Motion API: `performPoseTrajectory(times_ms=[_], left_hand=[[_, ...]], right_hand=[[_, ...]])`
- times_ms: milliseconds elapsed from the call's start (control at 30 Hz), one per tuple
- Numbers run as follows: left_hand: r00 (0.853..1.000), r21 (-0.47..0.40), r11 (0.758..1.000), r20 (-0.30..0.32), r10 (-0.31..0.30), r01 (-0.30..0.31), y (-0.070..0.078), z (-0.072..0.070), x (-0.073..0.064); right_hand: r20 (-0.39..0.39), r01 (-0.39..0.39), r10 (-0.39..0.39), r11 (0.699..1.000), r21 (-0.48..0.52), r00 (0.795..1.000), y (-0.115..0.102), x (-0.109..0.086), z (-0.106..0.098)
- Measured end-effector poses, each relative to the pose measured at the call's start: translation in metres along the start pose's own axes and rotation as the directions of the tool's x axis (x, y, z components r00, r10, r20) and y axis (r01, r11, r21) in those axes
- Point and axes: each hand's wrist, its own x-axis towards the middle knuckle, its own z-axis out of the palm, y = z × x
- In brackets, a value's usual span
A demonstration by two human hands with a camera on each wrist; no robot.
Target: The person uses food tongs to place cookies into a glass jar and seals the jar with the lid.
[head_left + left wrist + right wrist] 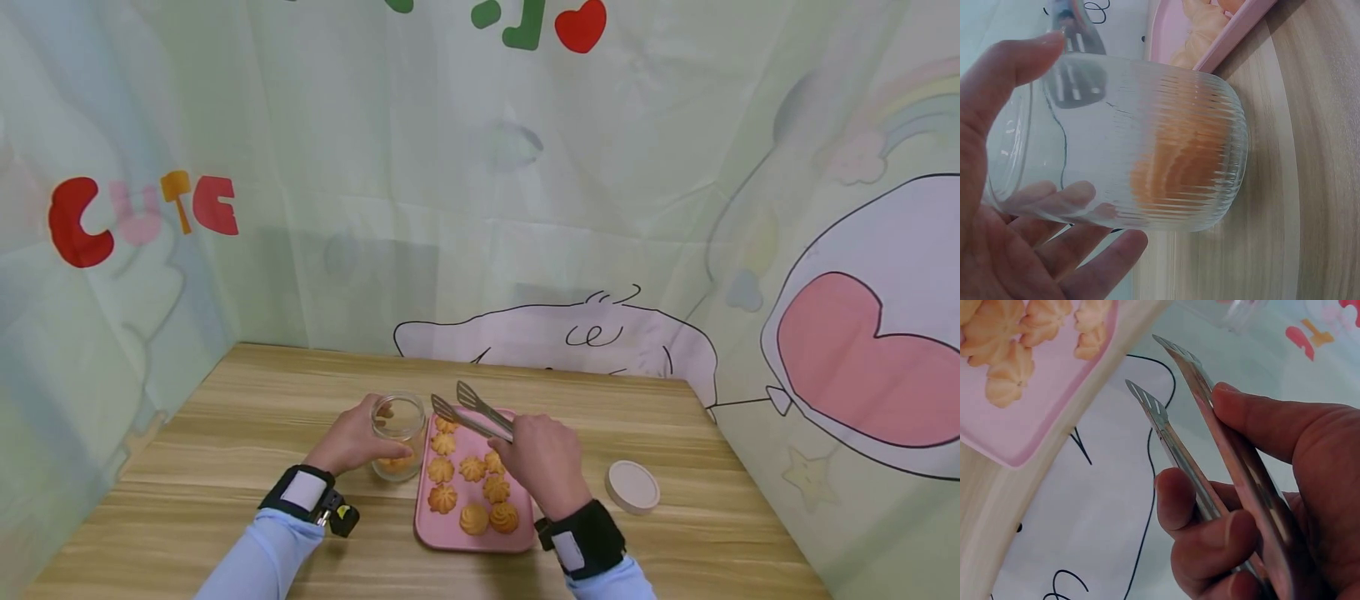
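Head view: the clear glass jar [406,427] is roughly upright just left of the pink tray [450,533], though whether its base touches the wood-grain table [262,417] cannot be told. The person's left hand [354,439] is wrapped about it, some fingers seen only through the glass. Inside, ribbing blurs the golden cookies [1179,165] too much to count them. The right hand [546,462] grips the metal tongs [1232,462], whose slotted tips stand apart with nothing between them; their rear end is lost in the palm. That hand also covers part of the tray and perhaps some of the swirled cookies [442,499] lying there. Right of it sits a white lid [632,487], its underside out of sight. Behind, the backdrop [337,167] carries green lettering [533,25] cut off by the top edge
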Motion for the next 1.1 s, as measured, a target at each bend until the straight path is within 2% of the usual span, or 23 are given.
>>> performPoseTrajectory(times_ms=[300, 567, 900, 1100], left_hand=[[1.0, -0.001, 1.0, -0.001, 0.002, -0.002, 0.0, 0.0, 0.0], [1.0, -0.008, 1.0, -0.008, 0.023, -0.023, -0.004, 0.0, 0.003], [1.0, -0.015, 1.0, -0.012, 0.025, -0.025, -0.003, 0.001, 0.001], [1.0, -0.017, 1.0, -0.01, 0.017, -0.017, -0.003, 0.0, 0.002]], right_hand=[[0.031, -0.011, 0.011, 1.0, -0.013, 0.999, -0.001, 0.005, 0.018], [0.097, -0.033, 0.032, 0.999, 0.005, 0.995, -0.005, 0.01, 0.029], [0.086, -0.026, 0.028, 0.999, -0.027, 0.996, -0.005, 0.012, 0.039], [0.113, -0.069, 0.069, 0.998, -0.002, 0.991, 0.004, 0.014, 0.039]])
